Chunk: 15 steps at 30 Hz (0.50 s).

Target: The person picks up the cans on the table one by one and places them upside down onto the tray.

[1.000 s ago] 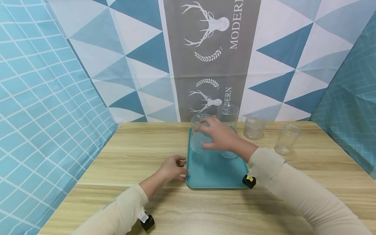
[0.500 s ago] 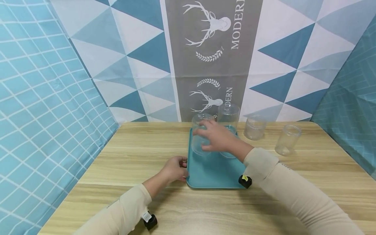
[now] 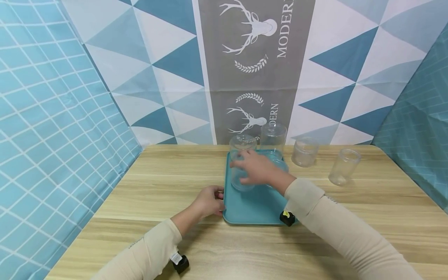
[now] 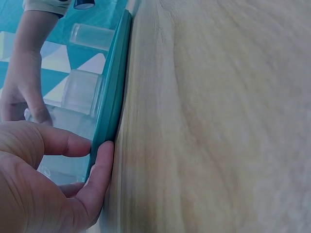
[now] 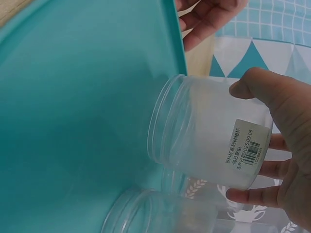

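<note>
My right hand [image 3: 257, 167] holds a clear plastic cup [image 5: 214, 126] that carries a white printed label [image 5: 247, 144]. The cup's rim faces the teal tray [image 5: 73, 121], and thumb and fingers go around its other end. More clear cups stand by it; a tall clear shape [image 3: 273, 136] is at the tray's back right, and another cup [image 5: 146, 213] shows at the bottom of the right wrist view. On the tray's left side my left hand [image 3: 208, 202] pinches the raised edge [image 4: 114, 77] between its fingertips. My right hand partly hides the held cup in the head view.
Right of the tray, a short clear container [image 3: 305, 152] and a clear cup [image 3: 344, 167] stand on the wooden table [image 3: 168, 167]. A patterned cloth backdrop [image 3: 175, 77] rises behind the table, with blue cloth at both sides.
My right hand and the cup in it have shifted slightly toward the front of the tray. The left hand has closed in on the tray's edge and stays there.
</note>
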Each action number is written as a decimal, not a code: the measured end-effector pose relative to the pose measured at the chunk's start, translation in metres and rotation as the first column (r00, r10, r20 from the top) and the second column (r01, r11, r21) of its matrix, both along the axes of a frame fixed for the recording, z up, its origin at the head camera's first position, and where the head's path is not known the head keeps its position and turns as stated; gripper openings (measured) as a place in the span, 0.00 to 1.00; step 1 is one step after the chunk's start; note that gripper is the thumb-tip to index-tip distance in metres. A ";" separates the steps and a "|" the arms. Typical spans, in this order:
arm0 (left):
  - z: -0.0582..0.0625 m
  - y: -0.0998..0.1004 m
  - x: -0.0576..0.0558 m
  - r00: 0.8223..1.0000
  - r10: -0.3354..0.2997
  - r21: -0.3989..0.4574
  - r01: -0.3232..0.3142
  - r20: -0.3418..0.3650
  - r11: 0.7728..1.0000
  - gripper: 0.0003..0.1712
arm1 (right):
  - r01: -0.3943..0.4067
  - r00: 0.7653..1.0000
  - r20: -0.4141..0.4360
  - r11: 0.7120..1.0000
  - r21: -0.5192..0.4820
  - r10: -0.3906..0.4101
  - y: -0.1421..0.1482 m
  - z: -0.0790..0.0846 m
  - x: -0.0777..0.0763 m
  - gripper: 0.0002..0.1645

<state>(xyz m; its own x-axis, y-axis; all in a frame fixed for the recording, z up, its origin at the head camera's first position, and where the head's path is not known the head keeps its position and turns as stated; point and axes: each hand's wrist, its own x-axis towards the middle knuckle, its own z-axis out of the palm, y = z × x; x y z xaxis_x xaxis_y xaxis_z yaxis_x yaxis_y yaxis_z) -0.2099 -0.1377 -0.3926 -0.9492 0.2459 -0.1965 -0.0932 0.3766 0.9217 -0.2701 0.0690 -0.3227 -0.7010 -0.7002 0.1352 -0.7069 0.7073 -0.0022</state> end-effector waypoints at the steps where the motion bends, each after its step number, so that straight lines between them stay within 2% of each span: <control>1: 0.000 0.000 0.000 1.000 -0.001 0.002 0.001 0.000 1.000 0.39 | 0.000 1.000 0.001 1.000 0.005 0.000 0.000 -0.001 0.000 0.29; 15: 0.000 0.001 0.001 1.000 -0.001 0.008 0.001 -0.002 1.000 0.38 | -0.019 0.997 -0.079 0.996 0.082 0.025 -0.008 -0.007 0.006 0.30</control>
